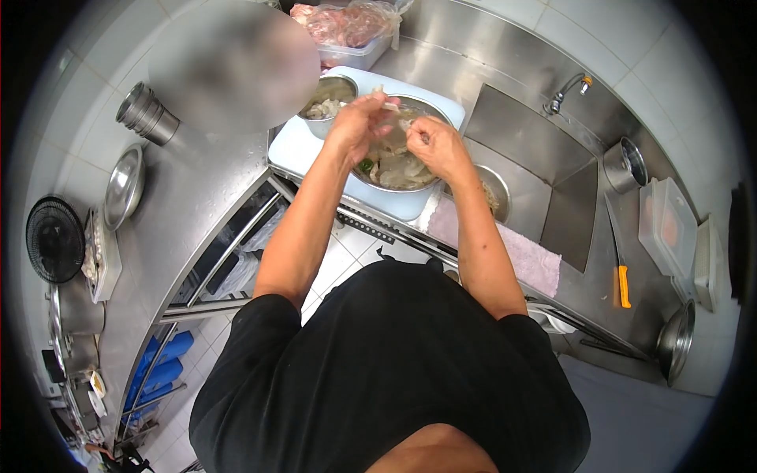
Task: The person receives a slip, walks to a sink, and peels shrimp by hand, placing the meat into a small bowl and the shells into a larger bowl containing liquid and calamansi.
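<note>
A large steel bowl (400,188) with pale pieces in liquid and something small and green stands on a light blue board (406,206). Above its left side is my left hand (363,124), its fingers bent around a small pale piece (390,106). My right hand (438,147) is over the bowl's right side with fingers curled together; what it holds, if anything, is too small to name. To the left of my left hand, a smaller steel pot (327,93) holds more pale pieces.
Right of the board are a sink (520,134), a faucet (558,98) and a pink towel (524,256). A knife with an orange handle (624,285) lies farther right. Bagged meat (347,24) is behind the board. Steel cups (147,114) stand left.
</note>
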Motion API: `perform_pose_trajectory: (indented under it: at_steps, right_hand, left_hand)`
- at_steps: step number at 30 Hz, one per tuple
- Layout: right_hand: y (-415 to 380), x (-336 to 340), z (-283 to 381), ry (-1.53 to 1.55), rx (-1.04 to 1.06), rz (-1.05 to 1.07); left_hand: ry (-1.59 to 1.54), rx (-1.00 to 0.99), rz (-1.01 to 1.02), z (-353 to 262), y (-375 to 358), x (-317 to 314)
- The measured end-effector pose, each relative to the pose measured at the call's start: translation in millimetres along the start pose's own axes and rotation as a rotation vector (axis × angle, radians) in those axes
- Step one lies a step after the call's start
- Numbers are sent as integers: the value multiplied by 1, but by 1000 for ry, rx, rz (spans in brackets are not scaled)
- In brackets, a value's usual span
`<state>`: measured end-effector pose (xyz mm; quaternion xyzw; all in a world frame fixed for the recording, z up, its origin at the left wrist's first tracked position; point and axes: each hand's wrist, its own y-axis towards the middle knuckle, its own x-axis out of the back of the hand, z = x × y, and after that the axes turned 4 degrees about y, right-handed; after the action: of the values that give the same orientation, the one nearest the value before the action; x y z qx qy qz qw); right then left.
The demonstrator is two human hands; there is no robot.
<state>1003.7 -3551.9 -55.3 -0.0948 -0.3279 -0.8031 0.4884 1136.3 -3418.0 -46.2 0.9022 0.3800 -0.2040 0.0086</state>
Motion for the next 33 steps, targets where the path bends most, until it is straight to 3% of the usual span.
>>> perform_pose_trajectory:
  at_steps: [3, 6, 7, 11, 14, 17, 20, 23, 27, 29, 30, 33]
  right_hand:
    - [-7, 12, -15, 86, -71, -144]
    - [-28, 42, -48, 80, -245, -251]
    - [-36, 51, -60, 53, -293, -312]
    - [-69, 67, -137, -148, -650, -309]
    - [-87, 71, -154, -468, -584, -145]
    - [-72, 69, -101, -435, -457, -232]
    - [-49, 50, -60, -483, -60, -271]
    - [-24, 24, -11, -459, 229, -145]
    - [2, 0, 0, -386, 193, 29]
    - [13, -4, -6, -361, 79, 90]
    - [15, -5, -9, -351, 19, 122]
    - [14, -7, -17, -349, 150, 67]
  left_hand:
    - [488, -182, -161, -17, 13, 13]
    - [1317, -475, -420, -24, 27, 43]
    - [1423, -507, -437, -30, 20, 41]
    - [1543, -429, 41, -14, 7, 25]
    - [1991, -307, 251, 8, -10, 4]
    - [2100, -431, 143, 34, 0, 15]
    - [1855, -549, 181, 25, 8, 24]
    - [1738, -416, 201, -3, 1, 4]
    - [1604, -609, 140, -12, -12, -10]
    - [1598, -744, 103, -10, -8, -4]
    - [1605, -713, 83, -11, -9, -1]
    - [1582, -588, 48, -15, -13, 5]
